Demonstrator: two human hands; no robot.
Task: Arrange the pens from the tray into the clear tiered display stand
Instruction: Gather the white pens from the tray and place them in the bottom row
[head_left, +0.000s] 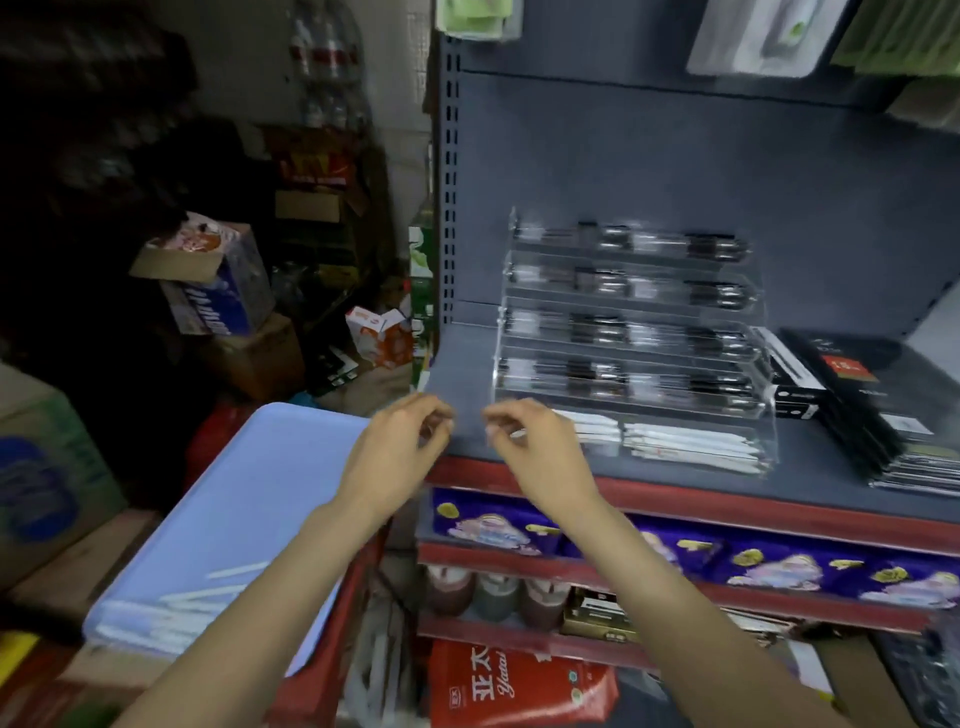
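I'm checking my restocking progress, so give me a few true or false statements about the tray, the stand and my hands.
1. White pens remain in the blue tray. True.
2. The clear tiered stand sits on the floor. False: it stands on the grey shelf.
3. Both hands are inside the tray. False: the left hand and right hand hover at the shelf's front edge.
4. The stand's lowest tier holds white pens. True.
5. The upper tiers are empty. False: they hold dark pens.
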